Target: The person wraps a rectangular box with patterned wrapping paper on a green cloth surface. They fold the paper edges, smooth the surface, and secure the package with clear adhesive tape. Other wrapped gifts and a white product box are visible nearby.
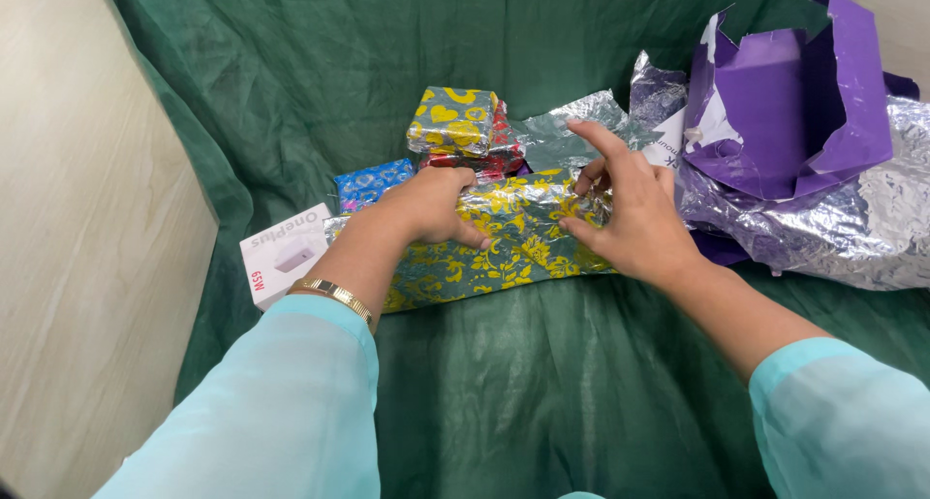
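A box half-wrapped in shiny silver paper with yellow floral print [504, 242] lies on the green cloth [542, 392]. My left hand [431, 206] presses down on its top left part, fingers curled over the paper. My right hand [625, 208] pinches the paper's right end between thumb and bent fingers, with the index finger stretched out. Just behind the box stands a small stack of wrapped parcels: one silver with yellow hearts [453, 121] on top of a red one [502, 155], and a blue one [371, 184] to the left.
A small white box [281, 252] lies at the left next to the wrapped box. Crumpled purple paper [794, 102] and silver foil paper [852, 223] pile up at the right. A pale wooden floor [87, 247] shows beyond the cloth's left edge.
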